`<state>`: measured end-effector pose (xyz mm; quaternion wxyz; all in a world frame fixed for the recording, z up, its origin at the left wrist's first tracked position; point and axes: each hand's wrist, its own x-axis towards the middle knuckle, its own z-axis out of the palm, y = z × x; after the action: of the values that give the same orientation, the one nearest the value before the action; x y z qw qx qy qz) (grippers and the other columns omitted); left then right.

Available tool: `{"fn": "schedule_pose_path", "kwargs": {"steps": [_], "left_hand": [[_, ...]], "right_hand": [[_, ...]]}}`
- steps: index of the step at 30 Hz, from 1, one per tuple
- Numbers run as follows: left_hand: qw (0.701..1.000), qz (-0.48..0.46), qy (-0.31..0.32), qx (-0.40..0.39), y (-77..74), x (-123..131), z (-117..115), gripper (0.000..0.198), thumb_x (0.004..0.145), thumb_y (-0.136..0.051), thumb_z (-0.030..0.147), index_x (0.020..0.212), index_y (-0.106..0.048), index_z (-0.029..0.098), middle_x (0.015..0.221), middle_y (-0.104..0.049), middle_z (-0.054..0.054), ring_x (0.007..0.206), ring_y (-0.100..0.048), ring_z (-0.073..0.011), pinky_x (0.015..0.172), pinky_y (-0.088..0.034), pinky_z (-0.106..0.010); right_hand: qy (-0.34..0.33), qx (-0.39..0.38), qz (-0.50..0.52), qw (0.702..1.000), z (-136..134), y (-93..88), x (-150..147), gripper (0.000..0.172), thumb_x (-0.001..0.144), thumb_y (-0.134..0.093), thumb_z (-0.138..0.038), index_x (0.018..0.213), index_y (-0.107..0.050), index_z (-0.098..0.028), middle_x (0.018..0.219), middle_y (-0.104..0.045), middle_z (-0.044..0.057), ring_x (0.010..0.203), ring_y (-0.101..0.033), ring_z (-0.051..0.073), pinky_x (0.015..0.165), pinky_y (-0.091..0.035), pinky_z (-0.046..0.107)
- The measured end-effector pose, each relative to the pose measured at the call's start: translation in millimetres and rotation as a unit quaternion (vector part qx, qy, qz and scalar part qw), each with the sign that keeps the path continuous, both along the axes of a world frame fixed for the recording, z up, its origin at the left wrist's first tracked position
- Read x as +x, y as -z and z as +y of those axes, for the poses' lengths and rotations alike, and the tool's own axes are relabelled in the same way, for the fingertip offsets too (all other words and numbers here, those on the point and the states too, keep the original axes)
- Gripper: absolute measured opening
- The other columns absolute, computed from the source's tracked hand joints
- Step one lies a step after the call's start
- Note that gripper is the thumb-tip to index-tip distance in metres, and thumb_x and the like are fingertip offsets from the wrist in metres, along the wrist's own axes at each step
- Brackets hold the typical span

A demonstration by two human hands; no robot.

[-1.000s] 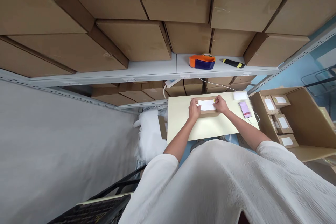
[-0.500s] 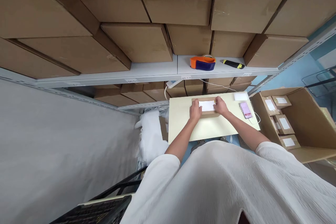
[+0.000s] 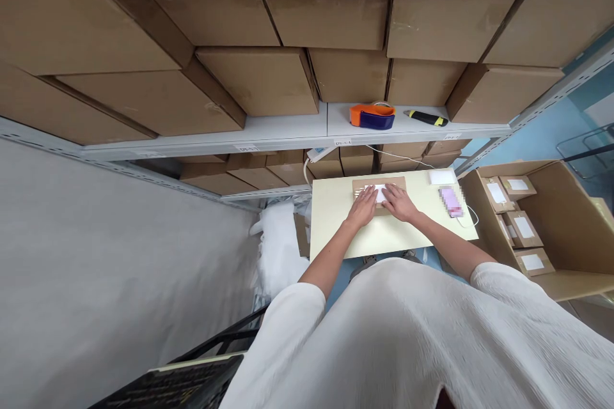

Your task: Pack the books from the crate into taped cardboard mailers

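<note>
A small brown cardboard box (image 3: 397, 181) lies on the pale yellow table (image 3: 330, 230). On its top is a white label (image 3: 380, 193), partly covered by my fingers. My left hand (image 3: 363, 204) rests flat over the label's left part, fingers stretched out. Over the right part lies my right hand (image 3: 399, 202), its fingers also extended and touching the label. Neither hand grips anything.
A phone (image 3: 451, 202) and a white stack of labels (image 3: 441, 177) are on the table's right side. An orange and blue tape dispenser (image 3: 372, 116) and a utility knife (image 3: 426, 117) lie on the shelf. Right of the table, a large carton (image 3: 575, 217) holds several labelled boxes.
Both hands have let go of the label's side edges and moved inward. They now lie flat on top of it, against the box.
</note>
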<state>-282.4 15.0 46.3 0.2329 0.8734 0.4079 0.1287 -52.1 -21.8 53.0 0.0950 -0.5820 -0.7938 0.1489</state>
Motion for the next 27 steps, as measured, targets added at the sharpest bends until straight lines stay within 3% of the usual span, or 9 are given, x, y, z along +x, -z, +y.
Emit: {"fn": "schedule_pose_path", "kwargs": {"steps": [5,14,22,27], "left_hand": [[0.998,0.056,0.017,-0.001,7.9,-3.7,-1.4,0.068,0.11,-0.035,0.036,0.175,-0.037,0.013,0.185,-0.03,-0.014,0.174,-0.021,-0.0278,0.144,-0.016,-0.051],[0.994,0.105,-0.027,-0.033,12.0,-5.7,-1.7,0.091,0.109,-0.036,0.059,0.181,-0.015,0.008,0.188,-0.015,-0.016,0.176,-0.008,-0.0313,0.144,-0.007,-0.052],[0.98,0.135,-0.129,-0.069,6.8,-8.7,-9.6,0.096,0.106,-0.035,0.067,0.181,-0.014,0.011,0.189,-0.004,-0.018,0.176,0.008,-0.0353,0.141,0.006,-0.063],[0.966,0.121,-0.208,-0.093,2.8,-12.0,-9.6,0.099,0.105,-0.033,0.071,0.181,-0.012,0.01,0.189,0.0,-0.02,0.176,0.006,-0.0379,0.14,0.001,-0.066]], "right_hand": [[-0.014,-0.048,-0.046,0.998,-1.2,9.1,-1.1,0.081,0.113,-0.031,-0.067,0.179,-0.03,-0.02,0.187,-0.024,0.015,0.174,-0.017,0.037,0.139,-0.017,0.063],[0.032,-0.082,-0.103,0.991,-3.0,10.1,0.6,0.097,0.11,-0.02,-0.075,0.183,-0.009,-0.012,0.189,-0.005,0.015,0.176,-0.004,0.035,0.142,-0.003,0.06],[0.093,-0.113,-0.134,0.98,-12.7,2.3,12.6,0.102,0.107,-0.012,-0.079,0.182,0.003,-0.011,0.188,0.009,0.015,0.175,0.007,0.037,0.139,0.0,0.065],[0.149,-0.124,-0.119,0.974,-17.3,5.6,22.1,0.101,0.107,-0.012,-0.077,0.182,0.001,-0.011,0.189,0.007,0.017,0.175,0.002,0.04,0.138,-0.007,0.067]]}}
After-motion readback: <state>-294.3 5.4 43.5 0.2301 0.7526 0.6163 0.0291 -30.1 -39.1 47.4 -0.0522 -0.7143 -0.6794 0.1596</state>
